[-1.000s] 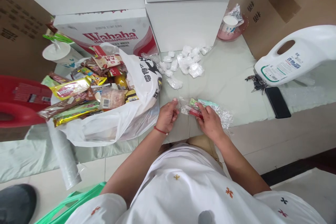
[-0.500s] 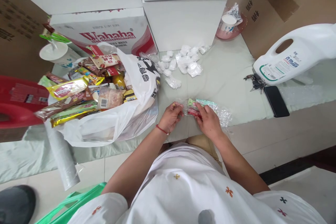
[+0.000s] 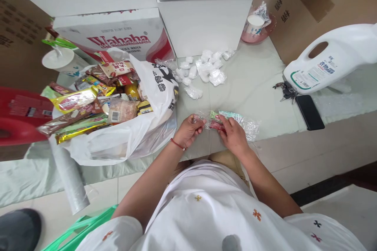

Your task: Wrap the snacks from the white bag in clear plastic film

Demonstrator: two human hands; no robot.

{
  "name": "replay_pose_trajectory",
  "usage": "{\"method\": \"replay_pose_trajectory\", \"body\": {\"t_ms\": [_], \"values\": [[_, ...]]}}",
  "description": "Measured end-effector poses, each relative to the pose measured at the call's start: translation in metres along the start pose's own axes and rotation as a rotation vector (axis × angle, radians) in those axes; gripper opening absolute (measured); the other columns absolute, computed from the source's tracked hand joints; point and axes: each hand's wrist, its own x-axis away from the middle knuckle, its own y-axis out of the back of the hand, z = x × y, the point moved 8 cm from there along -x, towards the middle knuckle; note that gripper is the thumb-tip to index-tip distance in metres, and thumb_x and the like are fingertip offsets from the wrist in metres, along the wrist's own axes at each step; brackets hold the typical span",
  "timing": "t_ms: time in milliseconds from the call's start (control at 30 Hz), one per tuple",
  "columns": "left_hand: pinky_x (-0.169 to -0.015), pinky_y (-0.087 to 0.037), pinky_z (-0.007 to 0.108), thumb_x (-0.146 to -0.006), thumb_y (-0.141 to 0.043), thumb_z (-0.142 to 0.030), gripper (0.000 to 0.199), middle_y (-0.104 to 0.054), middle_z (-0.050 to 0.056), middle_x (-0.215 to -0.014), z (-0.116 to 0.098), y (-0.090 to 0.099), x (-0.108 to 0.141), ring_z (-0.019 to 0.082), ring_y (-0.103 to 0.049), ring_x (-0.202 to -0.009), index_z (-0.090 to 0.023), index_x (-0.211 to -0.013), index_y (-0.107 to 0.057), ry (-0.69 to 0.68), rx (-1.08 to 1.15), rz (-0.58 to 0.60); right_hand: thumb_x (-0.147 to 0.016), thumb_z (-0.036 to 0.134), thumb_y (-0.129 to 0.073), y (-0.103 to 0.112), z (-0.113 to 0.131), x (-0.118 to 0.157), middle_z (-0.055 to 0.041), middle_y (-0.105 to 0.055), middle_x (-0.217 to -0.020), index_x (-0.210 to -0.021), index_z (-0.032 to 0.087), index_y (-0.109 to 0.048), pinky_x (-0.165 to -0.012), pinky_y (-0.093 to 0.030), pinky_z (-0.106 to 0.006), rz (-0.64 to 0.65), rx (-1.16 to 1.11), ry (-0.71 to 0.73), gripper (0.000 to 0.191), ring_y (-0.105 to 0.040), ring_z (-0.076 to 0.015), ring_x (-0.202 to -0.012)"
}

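Note:
At the table's near edge, my left hand (image 3: pixel 190 130) is closed, pinching the left end of a clear plastic bag (image 3: pixel 250 126). Inside the bag lie small snack packets (image 3: pixel 216 119), red and green, with a pale teal one (image 3: pixel 231 114) beyond them. My right hand (image 3: pixel 235 135) presses its fingers on the red and green packets through the film, closed on them. Further back sits a cluster of small white crumpled plastic bundles (image 3: pixel 203 68). To the left, a white carrier bag (image 3: pixel 118 143) gapes, heaped with wrapped snacks (image 3: pixel 88 102).
A white detergent bottle (image 3: pixel 321 66), keys (image 3: pixel 285 91) and a black phone (image 3: pixel 310 112) lie on the right. A Wahaha carton (image 3: pixel 108 35) and white boxes (image 3: pixel 203 23) stand behind. A clear plastic roll (image 3: pixel 69 176) overhangs the front edge at left; a red container (image 3: pixel 23 115) is beside it.
My left hand has tilted slightly at the bag's end, its wrist shifting a little left. My right hand stays on the packets. The view has shifted slightly.

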Motion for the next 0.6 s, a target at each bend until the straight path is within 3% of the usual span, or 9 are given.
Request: {"method": "replay_pose_trajectory", "body": {"t_ms": [100, 200, 400, 533, 600], "values": [[-0.039, -0.023, 0.013, -0.052, -0.097, -0.03, 0.048, -0.052, -0.007, -0.058, 0.005, -0.006, 0.004, 0.0, -0.037, -0.042, -0.013, -0.086, -0.067, 0.045, 0.024, 0.068, -0.097, 0.022, -0.055, 0.0, 0.0, 0.0, -0.0102, -0.057, -0.103, -0.152, 0.018, -0.045, -0.071, -0.046, -0.035, -0.001, 0.005, 0.003, 0.056, -0.055, -0.0258, -0.09], [-0.039, -0.018, 0.015, -0.05, -0.095, -0.029, 0.047, -0.046, -0.008, -0.055, 0.006, -0.002, 0.004, -0.001, -0.031, -0.042, -0.01, -0.088, -0.074, 0.052, -0.003, 0.035, -0.097, 0.023, -0.055, -0.001, -0.001, 0.0, -0.0102, -0.057, -0.103, -0.151, 0.018, -0.046, -0.071, -0.046, -0.035, -0.001, 0.01, 0.001, 0.056, -0.055, -0.0257, -0.089], [-0.039, -0.015, 0.019, -0.052, -0.093, -0.033, 0.038, -0.047, -0.006, -0.054, 0.001, 0.017, 0.006, 0.001, -0.032, -0.041, -0.013, -0.063, -0.063, 0.001, -0.094, -0.082, -0.099, 0.028, -0.054, 0.001, 0.0, 0.001, -0.01, -0.058, -0.104, -0.152, 0.021, -0.045, -0.071, -0.046, -0.035, 0.007, 0.016, -0.008, 0.055, -0.056, -0.0257, -0.09], [-0.041, -0.016, 0.02, -0.054, -0.092, -0.037, 0.041, -0.046, -0.007, -0.053, 0.001, 0.019, 0.011, 0.002, -0.034, -0.041, -0.014, -0.065, -0.061, -0.039, -0.121, -0.088, -0.102, 0.049, -0.052, 0.009, 0.005, 0.0, -0.0102, -0.061, -0.106, -0.152, 0.021, -0.048, -0.073, -0.047, -0.034, 0.008, -0.044, -0.025, 0.057, -0.06, -0.0258, -0.094], [-0.042, -0.017, 0.02, -0.055, -0.092, -0.038, 0.04, -0.046, -0.008, -0.053, 0.001, 0.019, 0.013, 0.002, -0.034, -0.042, -0.014, -0.067, -0.061, -0.064, -0.138, -0.088, -0.105, 0.051, -0.045, 0.013, 0.007, -0.002, -0.0096, -0.063, -0.107, -0.148, 0.022, -0.052, -0.073, -0.047, -0.034, -0.008, -0.076, -0.066, 0.053, -0.061, -0.0249, -0.096]]}}
